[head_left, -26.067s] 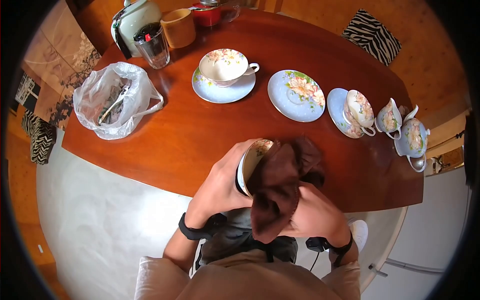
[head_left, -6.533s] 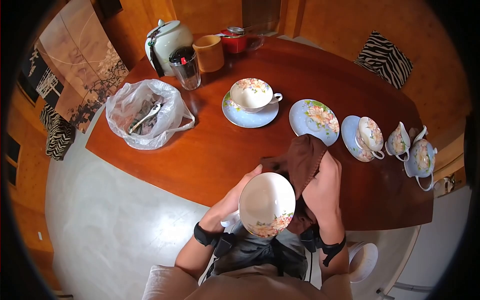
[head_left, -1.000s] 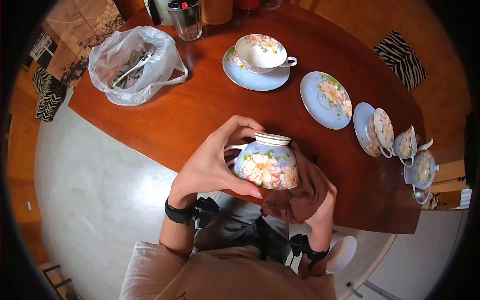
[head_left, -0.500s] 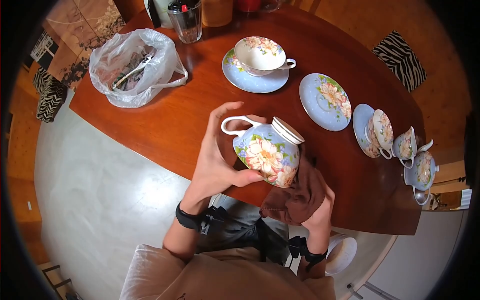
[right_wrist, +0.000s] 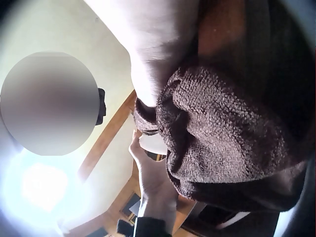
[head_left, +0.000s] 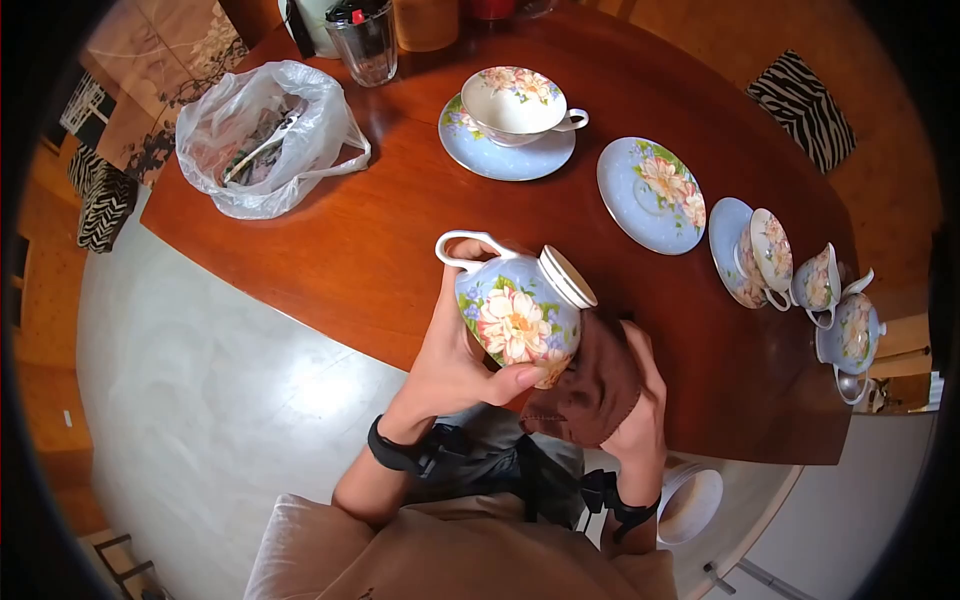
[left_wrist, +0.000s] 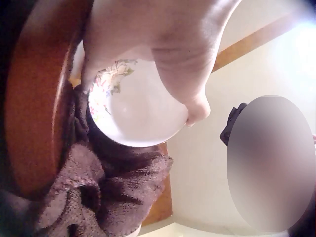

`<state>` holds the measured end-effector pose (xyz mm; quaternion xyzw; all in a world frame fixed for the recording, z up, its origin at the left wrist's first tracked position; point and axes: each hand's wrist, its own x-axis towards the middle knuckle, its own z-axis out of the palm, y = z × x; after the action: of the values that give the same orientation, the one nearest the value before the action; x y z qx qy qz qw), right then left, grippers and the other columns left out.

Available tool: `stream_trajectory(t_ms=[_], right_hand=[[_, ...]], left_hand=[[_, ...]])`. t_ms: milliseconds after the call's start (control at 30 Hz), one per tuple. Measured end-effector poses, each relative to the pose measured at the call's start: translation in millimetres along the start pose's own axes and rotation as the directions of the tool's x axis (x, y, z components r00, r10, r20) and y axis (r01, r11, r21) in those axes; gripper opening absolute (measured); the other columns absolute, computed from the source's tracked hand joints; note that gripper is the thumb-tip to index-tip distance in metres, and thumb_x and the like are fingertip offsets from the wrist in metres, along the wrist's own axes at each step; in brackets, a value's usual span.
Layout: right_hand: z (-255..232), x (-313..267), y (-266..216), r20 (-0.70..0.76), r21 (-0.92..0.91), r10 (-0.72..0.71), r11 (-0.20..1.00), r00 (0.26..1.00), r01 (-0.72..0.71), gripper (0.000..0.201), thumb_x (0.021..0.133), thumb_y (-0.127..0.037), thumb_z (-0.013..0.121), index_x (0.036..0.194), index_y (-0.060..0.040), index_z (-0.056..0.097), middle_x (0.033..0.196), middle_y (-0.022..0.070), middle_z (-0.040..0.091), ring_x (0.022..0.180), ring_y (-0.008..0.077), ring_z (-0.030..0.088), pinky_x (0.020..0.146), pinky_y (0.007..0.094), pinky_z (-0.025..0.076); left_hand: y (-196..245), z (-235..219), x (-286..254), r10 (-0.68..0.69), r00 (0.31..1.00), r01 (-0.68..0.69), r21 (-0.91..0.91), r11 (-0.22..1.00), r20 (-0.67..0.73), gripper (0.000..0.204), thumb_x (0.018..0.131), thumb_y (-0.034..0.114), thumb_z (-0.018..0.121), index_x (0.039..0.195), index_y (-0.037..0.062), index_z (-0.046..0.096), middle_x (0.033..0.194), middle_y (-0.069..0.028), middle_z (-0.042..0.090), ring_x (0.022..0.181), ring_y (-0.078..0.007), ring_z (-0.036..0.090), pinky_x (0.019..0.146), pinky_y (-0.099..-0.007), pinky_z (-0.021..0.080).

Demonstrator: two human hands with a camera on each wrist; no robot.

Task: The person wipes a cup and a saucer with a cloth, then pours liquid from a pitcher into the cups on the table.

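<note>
My left hand [head_left: 450, 370] holds a blue floral teacup [head_left: 520, 315] by its wall, thumb near the rim. The cup is tipped over in the air above the table's near edge, with its white foot turned up and right and its handle at the upper left. In the left wrist view its white inside [left_wrist: 138, 108] shows, flowers along one side. Bunched in my right hand [head_left: 645, 415] is a brown cloth [head_left: 590, 390], right beside the cup's rim. The fluffy cloth [right_wrist: 222, 133] fills much of the right wrist view and hides most of the right fingers.
On the wooden table [head_left: 380, 240] stand a teacup on its saucer [head_left: 510, 160], a bare saucer [head_left: 650, 195], another cup and saucer [head_left: 770, 255], a creamer [head_left: 815, 280] and a teapot [head_left: 855, 330]. At the left are a plastic bag [head_left: 265, 140] and a glass tumbler [head_left: 365, 45].
The cup was wrapped in the cloth, then mouth up, then upside down a second ago. My left hand has since tilted it, foot swinging right. The cloth stays in my right hand.
</note>
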<state>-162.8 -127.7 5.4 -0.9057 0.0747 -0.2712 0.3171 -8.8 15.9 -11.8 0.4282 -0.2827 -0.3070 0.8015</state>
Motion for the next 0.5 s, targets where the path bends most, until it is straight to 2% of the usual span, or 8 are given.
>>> stream_trajectory(t_ms=[67, 200, 300, 400, 500], right_hand=[[-0.4, 1.6, -4.2, -0.002, 0.028, 0.047, 0.998, 0.999, -0.047, 0.051, 0.069, -0.020, 0.086, 0.111, 0.0027, 0.070, 0.127, 0.0191, 0.061, 0.113, 0.0397, 0.058, 0.093, 0.0475, 0.051], [-0.2, 3.5, -3.6, -0.022, -0.023, 0.000, 1.000, 1.000, -0.001, 0.050, 0.067, -0.021, 0.086, 0.109, 0.0009, 0.072, 0.124, 0.0174, 0.061, 0.108, 0.0381, 0.058, 0.090, 0.0471, 0.051], [-0.4, 4.1, -3.7, -0.022, -0.064, -0.013, 0.998, 1.000, 0.012, 0.049, 0.067, -0.022, 0.086, 0.109, -0.0004, 0.072, 0.123, 0.0173, 0.061, 0.107, 0.0375, 0.058, 0.090, 0.0472, 0.051], [0.8, 3.6, -2.8, -0.034, -0.108, -0.024, 0.994, 0.999, 0.020, 0.048, 0.068, -0.024, 0.085, 0.108, -0.0012, 0.072, 0.120, 0.0173, 0.062, 0.106, 0.0368, 0.058, 0.090, 0.0480, 0.049], [1.9, 7.6, -4.5, -0.039, -0.167, -0.054, 0.985, 0.998, 0.047, 0.047, 0.070, -0.029, 0.083, 0.106, -0.0020, 0.072, 0.115, 0.0169, 0.063, 0.103, 0.0346, 0.060, 0.091, 0.0496, 0.045]], left_hand=[[-1.6, 0.8, 1.5, 0.056, 0.998, -0.059, 0.094, 0.994, 0.043, 0.101, 0.064, 0.008, 0.089, 0.143, 0.0059, 0.025, 0.137, -0.0100, 0.040, 0.129, -0.0201, 0.045, 0.109, -0.0348, 0.039], [-0.4, 4.4, 0.4, 0.100, 0.994, -0.106, 0.166, 0.980, 0.044, 0.103, 0.062, 0.005, 0.090, 0.142, 0.0056, 0.026, 0.136, -0.0104, 0.041, 0.127, -0.0202, 0.046, 0.108, -0.0350, 0.040], [-2.6, 3.6, 2.9, 0.183, 0.979, -0.200, 0.231, 0.952, 0.094, 0.100, 0.062, 0.007, 0.090, 0.141, 0.0055, 0.028, 0.134, -0.0109, 0.042, 0.126, -0.0206, 0.047, 0.107, -0.0358, 0.040], [-3.0, 3.3, 2.5, 0.157, 0.984, -0.174, 0.296, 0.939, 0.080, 0.099, 0.059, 0.011, 0.092, 0.138, 0.0051, 0.032, 0.133, -0.0120, 0.042, 0.124, -0.0223, 0.047, 0.105, -0.0371, 0.041], [-2.9, 3.8, 4.7, 0.228, 0.967, -0.255, 0.447, 0.857, 0.114, 0.098, 0.056, 0.014, 0.093, 0.135, 0.0044, 0.036, 0.130, -0.0132, 0.042, 0.121, -0.0247, 0.048, 0.103, -0.0379, 0.041]])
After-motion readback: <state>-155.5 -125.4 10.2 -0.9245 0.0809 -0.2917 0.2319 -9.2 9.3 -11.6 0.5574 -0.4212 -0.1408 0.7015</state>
